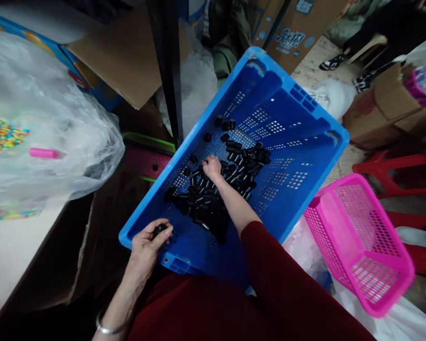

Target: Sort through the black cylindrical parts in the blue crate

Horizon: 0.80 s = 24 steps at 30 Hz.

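A big blue perforated plastic crate (298,118) rests tilted on my lap, with a heap of small black cylindrical caps (248,163) in its bottom. My right hand (212,167) reaches into the heap, fingers curled down among the caps; what they hold is hidden. My left hand (147,244) sits at the crate's near left corner, fingers closed on a small black cap (159,230) beside the rim. A bangle circles that wrist.
An empty pink plastic basket (358,241) lies at my right. A clear plastic bag (49,123) with colourful pieces and a pink marker (43,153) sits on the table at left. A black shelf post (168,66), cardboard boxes (128,52), red stools (394,166) and another person's legs (376,33) stand behind.
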### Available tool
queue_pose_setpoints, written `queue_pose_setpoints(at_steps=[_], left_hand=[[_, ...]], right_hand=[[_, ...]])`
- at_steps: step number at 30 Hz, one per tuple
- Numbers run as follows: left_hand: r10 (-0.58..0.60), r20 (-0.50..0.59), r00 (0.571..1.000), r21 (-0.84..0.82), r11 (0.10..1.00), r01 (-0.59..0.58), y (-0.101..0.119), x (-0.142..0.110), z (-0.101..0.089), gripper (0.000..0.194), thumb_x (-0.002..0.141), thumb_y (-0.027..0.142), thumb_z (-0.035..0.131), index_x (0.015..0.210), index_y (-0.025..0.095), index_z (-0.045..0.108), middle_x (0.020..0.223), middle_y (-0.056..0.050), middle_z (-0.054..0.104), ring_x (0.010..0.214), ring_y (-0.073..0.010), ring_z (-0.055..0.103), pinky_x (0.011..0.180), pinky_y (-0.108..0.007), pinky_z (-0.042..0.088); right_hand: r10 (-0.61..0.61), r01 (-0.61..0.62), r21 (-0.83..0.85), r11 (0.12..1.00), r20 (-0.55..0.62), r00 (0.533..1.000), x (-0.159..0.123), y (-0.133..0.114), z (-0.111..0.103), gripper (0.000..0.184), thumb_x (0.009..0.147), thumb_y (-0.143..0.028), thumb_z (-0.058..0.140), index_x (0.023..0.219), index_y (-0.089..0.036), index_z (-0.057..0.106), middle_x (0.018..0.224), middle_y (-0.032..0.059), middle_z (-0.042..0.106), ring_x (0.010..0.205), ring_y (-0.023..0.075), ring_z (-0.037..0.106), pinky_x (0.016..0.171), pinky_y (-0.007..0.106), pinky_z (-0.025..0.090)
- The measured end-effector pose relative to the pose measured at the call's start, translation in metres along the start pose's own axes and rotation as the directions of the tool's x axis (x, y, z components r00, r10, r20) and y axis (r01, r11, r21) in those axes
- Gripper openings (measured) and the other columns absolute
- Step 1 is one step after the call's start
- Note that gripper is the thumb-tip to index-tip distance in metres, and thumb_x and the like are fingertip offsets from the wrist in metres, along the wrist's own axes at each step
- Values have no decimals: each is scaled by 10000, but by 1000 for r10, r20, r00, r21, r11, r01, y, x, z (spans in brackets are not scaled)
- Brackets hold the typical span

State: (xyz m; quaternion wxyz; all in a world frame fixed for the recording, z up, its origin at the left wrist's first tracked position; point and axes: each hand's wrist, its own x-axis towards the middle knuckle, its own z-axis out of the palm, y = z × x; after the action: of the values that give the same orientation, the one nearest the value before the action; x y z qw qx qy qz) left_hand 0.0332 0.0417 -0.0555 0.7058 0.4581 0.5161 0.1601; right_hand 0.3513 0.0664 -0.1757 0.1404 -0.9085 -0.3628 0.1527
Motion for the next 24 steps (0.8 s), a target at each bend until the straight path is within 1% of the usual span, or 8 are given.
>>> queue_pose_setpoints(at_steps=[4,8,10,11,15,19,21,24], left_hand=[[-2,-3,1000,10,1000,2,0,1,0,461,585,371,840,967,161,690,812,-42,690,680,-127,593,581,-203,466],[-19,-17,1000,-7,1000,19,2,1,0,473,562,386,850,946,161,689,819,-43,690,682,-130,594,576,-202,470],[-36,-10,999,-16,999,36,2,2,-1,476,559,389,852,944,160,689,828,-46,691,687,-131,595,583,-203,475],[-44,-5,999,-16,999,44,2,2,-1,476,560,387,852,946,161,689,830,-45,691,689,-130,594,587,-202,476],[-46,12,999,-11,999,46,2,4,0,469,569,386,849,953,168,689,837,-40,689,688,-122,584,600,-199,479],[-37,10,999,-17,999,37,3,3,1,463,562,384,852,940,169,691,840,-39,687,691,-126,584,598,-204,479],[-32,10,999,-19,999,32,4,3,1,461,561,380,852,937,167,693,843,-40,687,692,-127,585,594,-205,478],[-26,12,1000,-24,999,27,4,2,1,458,565,376,850,942,167,693,839,-39,686,685,-126,586,595,-207,478]], right_hand=[[81,-79,19,997,-73,994,52,-9,-28,360,884,-200,443,1225,-112,520,1339,170,464,1242,279,444,1018,421,415],[136,-143,147,979,52,989,88,-14,-43,461,815,-134,505,1277,-143,504,1258,139,559,1170,251,550,959,363,468],[156,-170,174,970,93,983,92,-14,-45,367,817,-130,484,1168,-138,589,1146,135,623,1119,252,591,925,345,486],[177,-184,168,968,60,982,91,-13,-46,338,818,-135,475,1128,-126,610,1140,150,623,1125,263,588,926,352,485],[313,-275,195,942,-205,927,87,1,-50,452,788,-128,485,1234,-85,537,1346,203,474,1252,293,474,995,411,437],[245,-218,333,917,-38,969,93,23,-61,451,808,-150,467,1252,-122,545,1204,125,597,1109,219,569,926,351,479],[236,-194,337,922,-88,968,91,38,-67,429,818,-146,438,1224,-119,572,1150,105,627,1081,199,579,919,318,475],[405,-338,284,897,-223,887,72,63,-72,412,809,-120,419,1176,-107,604,1200,144,589,1145,237,541,967,342,440]])
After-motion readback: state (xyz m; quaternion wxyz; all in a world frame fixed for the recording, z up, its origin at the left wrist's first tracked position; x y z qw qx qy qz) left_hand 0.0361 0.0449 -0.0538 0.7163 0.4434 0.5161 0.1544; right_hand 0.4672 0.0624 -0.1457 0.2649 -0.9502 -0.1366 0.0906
